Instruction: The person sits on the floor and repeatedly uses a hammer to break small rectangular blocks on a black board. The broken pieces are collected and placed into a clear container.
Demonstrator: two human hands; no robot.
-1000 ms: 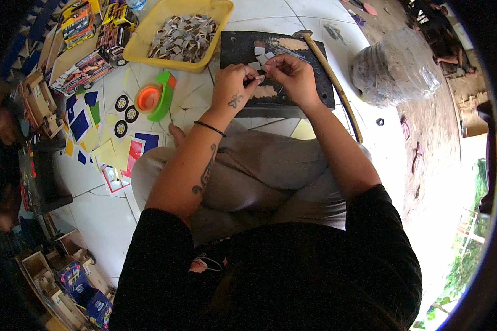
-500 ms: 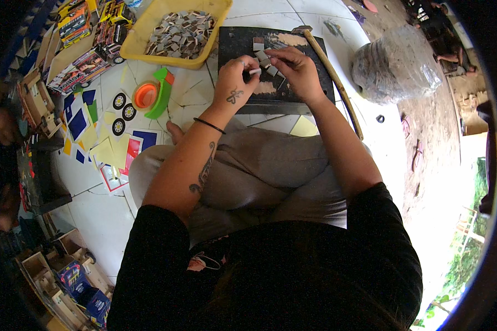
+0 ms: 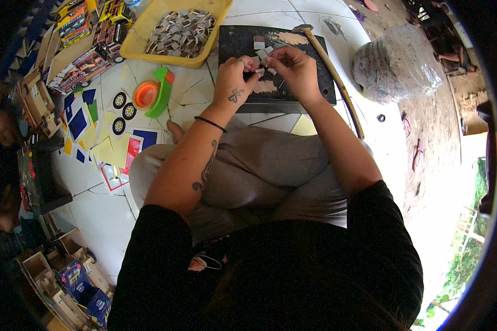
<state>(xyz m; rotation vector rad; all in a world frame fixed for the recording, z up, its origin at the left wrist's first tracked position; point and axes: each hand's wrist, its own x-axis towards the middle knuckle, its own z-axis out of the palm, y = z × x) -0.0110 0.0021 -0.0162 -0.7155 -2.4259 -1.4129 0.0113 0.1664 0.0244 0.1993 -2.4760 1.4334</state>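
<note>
My left hand [image 3: 236,79] is closed, thumb against fingers, on a small grey square piece [image 3: 259,71] with a pale edge. Close beside it, my right hand [image 3: 295,69] has thumb and fingertips drawn together; whatever they pinch is too small to make out. Both hands are over a black slab [image 3: 238,37] with worn, pale patches. Several more small square pieces [image 3: 259,46], grey or brown on top, lie on the slab between and beyond my fingers. A yellow plastic basin [image 3: 133,51] heaped with similar pieces stands just beyond my left hand.
A hammer [image 3: 331,71] leans along the slab's right edge, with a plastic-wrapped bundle [image 3: 395,66] farther right. On the left lie a green tape dispenser [image 3: 161,96], toy wheels [image 3: 128,112], coloured paper sheets [image 3: 111,151], and toy trucks [image 3: 85,69]. Wooden truck bodies [image 3: 55,281] sit lower left.
My right hand's fingertips have come down slightly and closer to my left hand. The left hand's piece has shifted a little to the right. The surroundings look the same.
</note>
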